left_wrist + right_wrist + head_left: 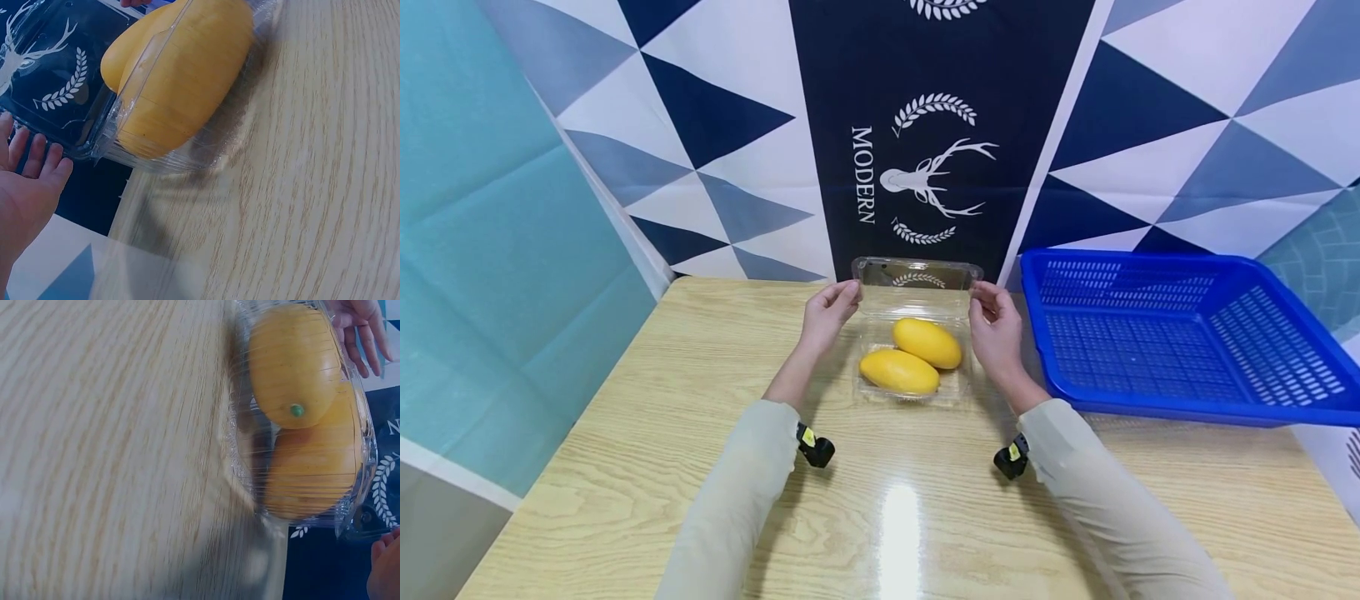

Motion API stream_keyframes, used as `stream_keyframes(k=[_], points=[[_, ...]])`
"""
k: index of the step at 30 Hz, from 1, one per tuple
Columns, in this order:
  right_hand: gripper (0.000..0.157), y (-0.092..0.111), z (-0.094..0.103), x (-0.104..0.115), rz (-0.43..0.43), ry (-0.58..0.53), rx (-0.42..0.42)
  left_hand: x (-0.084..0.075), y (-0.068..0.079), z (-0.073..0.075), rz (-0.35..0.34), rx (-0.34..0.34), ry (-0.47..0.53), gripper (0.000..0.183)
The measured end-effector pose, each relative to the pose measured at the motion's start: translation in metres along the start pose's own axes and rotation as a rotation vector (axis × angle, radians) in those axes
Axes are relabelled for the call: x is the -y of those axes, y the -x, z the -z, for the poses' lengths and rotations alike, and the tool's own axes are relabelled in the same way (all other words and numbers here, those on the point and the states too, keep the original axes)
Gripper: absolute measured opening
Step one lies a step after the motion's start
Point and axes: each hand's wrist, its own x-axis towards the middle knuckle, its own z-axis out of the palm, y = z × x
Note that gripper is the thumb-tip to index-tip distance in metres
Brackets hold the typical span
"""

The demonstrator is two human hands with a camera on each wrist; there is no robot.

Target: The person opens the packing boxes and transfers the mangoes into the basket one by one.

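Note:
A clear plastic clamshell box [955, 390] sits on the table with its hinged lid [917, 273] raised at the back. Inside lie two yellow oval fruits that look like mangoes, the front mango [898, 372] and the rear mango [927, 342]; the right wrist view shows a green stem spot on one. At the lid's left edge, my left hand [830, 315] pinches the plastic, its other fingers loosely spread in the left wrist view [28, 187]. My right hand [997, 327] pinches the lid's right edge, mostly outside the right wrist view.
To the right stands a blue plastic basket [1131, 350] with slotted walls, close to my right hand. Behind the wooden table [700, 375] hangs a patterned cloth [925, 50] with a deer head, and a teal cloth [490, 250] hangs at the left.

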Motion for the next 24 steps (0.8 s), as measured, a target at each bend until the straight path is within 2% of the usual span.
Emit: stream_keyframes(k=[14,21,24], points=[[0.032,-0.003,0.001,-0.003,-0.067,0.033,0.041,0.01,-0.009,0.0,0.089,-0.007,0.081,0.03],[0.036,-0.002,0.0,-0.005,-0.097,0.042,0.044,0.011,-0.011,-0.002,0.142,-0.053,0.093,0.031],[0.038,-0.004,0.0,-0.006,-0.094,0.052,0.047,0.011,-0.012,-0.003,0.143,-0.063,0.083,0.03]])
